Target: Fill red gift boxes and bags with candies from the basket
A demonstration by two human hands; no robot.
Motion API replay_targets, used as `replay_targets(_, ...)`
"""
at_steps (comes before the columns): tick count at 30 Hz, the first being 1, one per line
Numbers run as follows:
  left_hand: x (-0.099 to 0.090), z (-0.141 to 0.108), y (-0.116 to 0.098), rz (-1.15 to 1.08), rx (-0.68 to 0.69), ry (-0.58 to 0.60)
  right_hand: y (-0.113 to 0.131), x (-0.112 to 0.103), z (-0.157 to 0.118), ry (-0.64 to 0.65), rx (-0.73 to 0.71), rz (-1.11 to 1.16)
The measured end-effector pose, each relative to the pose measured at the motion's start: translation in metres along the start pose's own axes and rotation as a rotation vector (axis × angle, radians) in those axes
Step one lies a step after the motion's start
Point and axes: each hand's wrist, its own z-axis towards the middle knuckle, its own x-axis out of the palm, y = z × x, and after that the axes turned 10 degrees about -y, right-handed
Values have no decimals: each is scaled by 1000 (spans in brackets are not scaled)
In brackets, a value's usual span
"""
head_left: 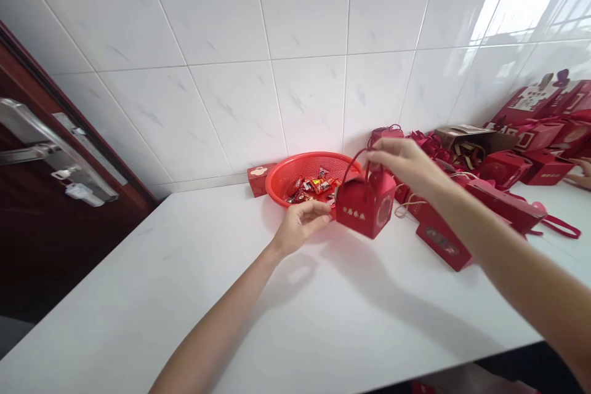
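Bright daylight shows as hard window-shaped glare on the white wall tiles (pixel 521 0) at upper right. Soft shadows of the left hand (pixel 300 228) and right hand (pixel 406 166) fall on the tabletop (pixel 138 314). Wide-angle distortion slants the tile lines, and the door (pixel 46 197) at left sits dim.
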Motion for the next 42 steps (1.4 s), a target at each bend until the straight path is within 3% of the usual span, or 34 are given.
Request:
replay_targets(3, 16, -3, 27, -20, -92, 93, 12, -35, 50, -89, 15, -266)
replay_targets(6, 34, -15, 57, -44, -228, 205, 9, -62, 94, -191, 0, -477)
replay_targets(8, 42, -22, 75, 7, -280, 226, 0, -71, 115, -191, 94, -468)
replay_targets(12, 47, -27, 96, 157, -196, 212, -27, -74, 139, -221, 291, -367)
replay_targets(17, 46, -24, 97, 185, -194, 201, -66, -71, 153, -303, 431, -304)
replay_targets(23, 46, -21, 96, 180, -194, 203, -95, -70, 162, -295, 531, -248)
replay_targets(42, 45, -20, 98, 157, -190, 219, -99, -57, 166, -240, 478, -274)
